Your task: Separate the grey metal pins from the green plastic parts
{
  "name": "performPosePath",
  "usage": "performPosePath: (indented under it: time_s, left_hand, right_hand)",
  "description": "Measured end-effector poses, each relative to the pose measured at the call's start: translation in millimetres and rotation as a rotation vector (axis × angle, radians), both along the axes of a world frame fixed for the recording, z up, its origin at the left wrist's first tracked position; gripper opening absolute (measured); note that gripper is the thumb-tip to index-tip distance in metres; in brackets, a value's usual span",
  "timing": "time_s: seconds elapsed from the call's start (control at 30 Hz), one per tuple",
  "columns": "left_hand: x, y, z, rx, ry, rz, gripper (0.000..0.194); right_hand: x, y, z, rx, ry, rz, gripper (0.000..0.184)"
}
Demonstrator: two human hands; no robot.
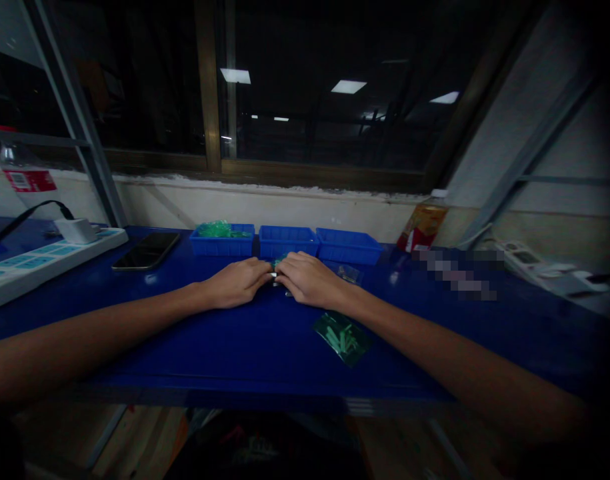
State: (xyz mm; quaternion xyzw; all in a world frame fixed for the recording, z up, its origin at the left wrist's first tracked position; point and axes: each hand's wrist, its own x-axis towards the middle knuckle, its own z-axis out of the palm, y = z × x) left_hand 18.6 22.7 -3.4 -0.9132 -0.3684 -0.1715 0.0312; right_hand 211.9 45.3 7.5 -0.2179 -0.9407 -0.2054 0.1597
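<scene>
My left hand (239, 281) and my right hand (307, 279) meet over the middle of the table, fingers bent and closed together, fingertips nearly touching. A bit of green plastic (280, 260) shows between and behind the fingers, with small whitish pieces below it; the hands mostly hide what they pinch. In front of my right wrist lies a small green clear bag (341, 339) with several pale, slender pieces inside. Beyond that wrist rests another small clear bag (349, 273), its contents too dim to name.
Three blue bins (289, 240) line the back; the left one holds green plastic bags (222, 230). To the left are a phone (147, 251) and a power strip (55, 263). A drink bottle (422, 227) and a white device (522, 257) stand right. A window rises behind.
</scene>
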Motion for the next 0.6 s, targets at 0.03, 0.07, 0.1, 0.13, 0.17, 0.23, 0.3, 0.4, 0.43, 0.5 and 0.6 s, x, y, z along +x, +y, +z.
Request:
performPosePath:
  time_s: [0.03,0.07,0.1,0.13,0.17,0.23,0.3,0.4,0.43,0.5,0.6]
  left_hand:
    - [-0.2,0.2,-0.2,0.0,-0.004,0.002,0.026]
    - [-0.3,0.4,-0.4,0.0,-0.008,0.004,0.026]
    - [-0.3,0.4,-0.4,0.001,-0.012,0.007,0.026]
    - [-0.2,0.3,-0.2,0.003,-0.017,0.011,0.027]
    - [0.0,0.1,0.0,0.004,-0.021,0.015,0.027]
    - [0.6,-0.5,0.9,0.005,-0.028,0.021,0.029]
    - [1.0,-1.0,1.7,0.002,-0.033,0.027,0.031]
    - [1.3,-1.8,2.4,0.001,-0.041,0.035,0.034]
    - [1.4,-2.0,2.4,0.003,-0.046,0.042,0.035]
    - [1.7,-2.5,2.0,0.013,-0.066,0.06,0.032]
    - [2.0,-3.3,1.0,0.03,-0.14,0.082,0.023]
  right_hand:
    - [0.3,-0.2,0.0,0.014,-0.014,-0.004,0.017]
    - [0.7,-0.6,0.1,0.026,-0.024,-0.007,0.016]
    - [0.9,-1.2,0.3,0.035,-0.027,-0.011,0.016]
    - [1.0,-2.0,0.6,0.04,-0.023,-0.015,0.015]
    - [0.9,-2.9,0.9,0.043,-0.007,-0.02,0.014]
    - [0.0,-5.1,1.4,0.052,0.032,-0.028,0.016]
    - [-1.8,-7.2,1.4,0.075,0.045,-0.03,0.017]
    - [-4.5,-8.7,-0.1,0.097,0.031,-0.031,0.017]
    - [-5.1,-8.5,-1.0,0.093,0.036,-0.036,0.018]
    - [-5.5,-6.9,-2.7,0.081,0.064,-0.057,0.021]
    - [-4.9,-3.1,-4.5,0.066,0.11,-0.09,0.026]
